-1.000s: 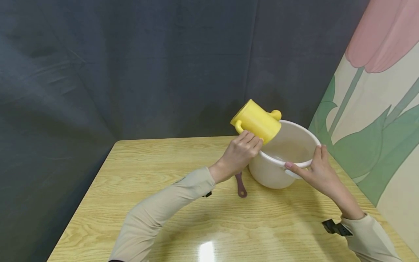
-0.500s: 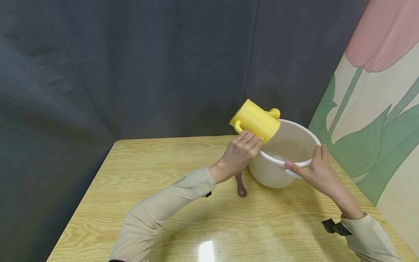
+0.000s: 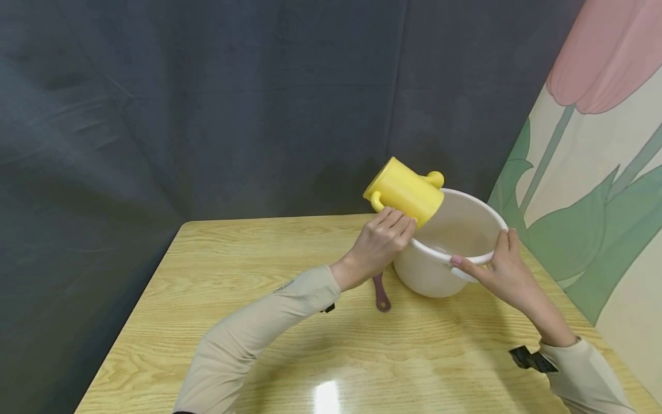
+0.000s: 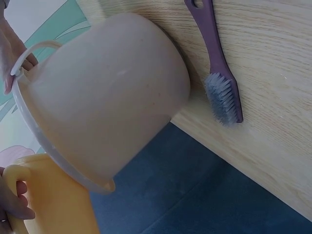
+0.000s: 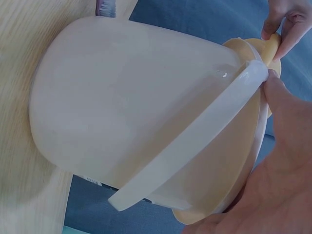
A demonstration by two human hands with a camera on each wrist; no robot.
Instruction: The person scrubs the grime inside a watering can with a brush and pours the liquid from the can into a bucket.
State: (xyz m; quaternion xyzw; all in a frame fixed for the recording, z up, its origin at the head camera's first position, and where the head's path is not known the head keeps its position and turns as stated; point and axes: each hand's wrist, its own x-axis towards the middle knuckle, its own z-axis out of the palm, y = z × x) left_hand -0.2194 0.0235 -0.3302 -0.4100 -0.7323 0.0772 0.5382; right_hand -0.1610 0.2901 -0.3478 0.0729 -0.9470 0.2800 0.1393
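In the head view, my left hand (image 3: 380, 241) grips the side handle of a yellow plastic watering-can-like vessel (image 3: 408, 192). It is tilted at the left rim of a white bucket (image 3: 426, 276), its lower right end over the opening. A short rounded stub sticks out opposite the handle. My right hand (image 3: 509, 273) holds the bucket's rim, thumb at the front and fingers at the right side. The bucket's bail handle (image 5: 190, 136) hangs down its outside in the right wrist view. Whether anything leaves the vessel cannot be seen.
A purple scrub brush (image 4: 222, 73) with grey bristles lies on the wooden table (image 3: 233, 276), left of the bucket. Its head is mostly hidden in the head view. A dark curtain (image 3: 284, 115) hangs behind the table. A wall painted with tulips (image 3: 595, 190) stands at the right.
Almost nothing differs. The yellow vessel shifts only very slightly, and both hands keep their places on its handle and on the bucket rim.
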